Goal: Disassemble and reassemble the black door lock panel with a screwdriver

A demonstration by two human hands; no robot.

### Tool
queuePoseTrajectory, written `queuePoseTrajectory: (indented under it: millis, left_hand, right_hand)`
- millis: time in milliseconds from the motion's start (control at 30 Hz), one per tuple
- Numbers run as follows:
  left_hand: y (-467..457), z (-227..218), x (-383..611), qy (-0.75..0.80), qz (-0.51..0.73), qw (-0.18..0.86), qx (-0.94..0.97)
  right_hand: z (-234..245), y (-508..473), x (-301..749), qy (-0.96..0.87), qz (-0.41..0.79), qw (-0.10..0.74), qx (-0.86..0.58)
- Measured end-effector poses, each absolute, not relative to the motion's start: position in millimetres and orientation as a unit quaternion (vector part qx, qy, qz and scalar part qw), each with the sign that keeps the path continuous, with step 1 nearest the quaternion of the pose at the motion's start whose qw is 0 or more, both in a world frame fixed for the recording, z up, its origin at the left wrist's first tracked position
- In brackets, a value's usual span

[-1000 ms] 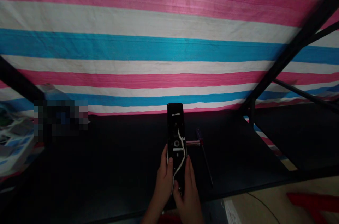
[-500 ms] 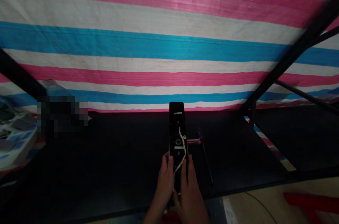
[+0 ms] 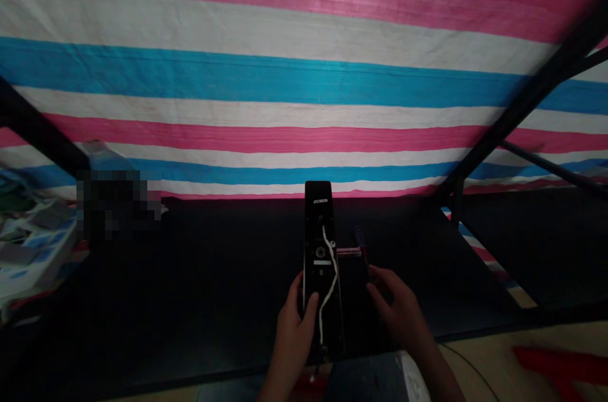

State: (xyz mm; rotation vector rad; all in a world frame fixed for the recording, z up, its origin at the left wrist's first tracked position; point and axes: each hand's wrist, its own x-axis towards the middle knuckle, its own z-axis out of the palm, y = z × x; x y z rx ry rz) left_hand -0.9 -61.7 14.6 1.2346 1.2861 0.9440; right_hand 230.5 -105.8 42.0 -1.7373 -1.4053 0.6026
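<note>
A long black door-lock panel [image 3: 311, 275] lies lengthwise in front of me, with a white cable [image 3: 334, 276] running down its face. My left hand [image 3: 295, 326] grips its lower left edge, thumb on the face and fingers along the side. To the right, my right hand [image 3: 392, 297] has its fingertips closed around the shaft of a screwdriver [image 3: 361, 238] with a dark reddish handle. A thin pinkish rod-like piece [image 3: 349, 252] lies between the panel and the screwdriver. The shaft's lower end is hidden behind my right hand.
All this rests on a black table [image 3: 213, 282]. A striped tarp [image 3: 266, 82] hangs behind it, with dark metal bars [image 3: 517, 107] at both sides. White boxes and bags [image 3: 38, 250] stand at the far left. A red object [image 3: 560, 364] lies on the floor at right.
My right hand has left the panel's lower right side and moved right to the screwdriver's shaft. My left hand stays on the panel; the cable's lower part now shows fully.
</note>
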Motion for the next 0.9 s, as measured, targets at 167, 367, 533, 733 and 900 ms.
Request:
queuePoseTrajectory:
  millis: [167,367,533,733,900]
  left_hand:
    - [-64.4,16.2,-15.3,0.542,0.41,0.526,0.511]
    - [-81.2,17.2,-26.5,0.512,0.371,0.536,0.559]
    - [-82.2,13.7,-19.4,0.501,0.365,0.473,0.626]
    - [-78.0,11.7,-21.6,0.489,0.364,0.477,0.632]
    - [-76.6,14.4,-22.3,0.484,0.362,0.485,0.632]
  right_hand:
    - [44.5,-83.4,231.8,-0.533,0.128,0.441,-0.711]
    - [57.8,-134.0,173.2,-0.694,0.309,0.338,-0.556]
    - [40.9,-149.7,144.3,-0.742,0.213,0.278,-0.572]
    - [34.5,-131.6,143.9,-0.758,0.128,0.32,-0.555]
    - [29.1,-132.2,136.1,-0.755,0.123,0.351,-0.54]
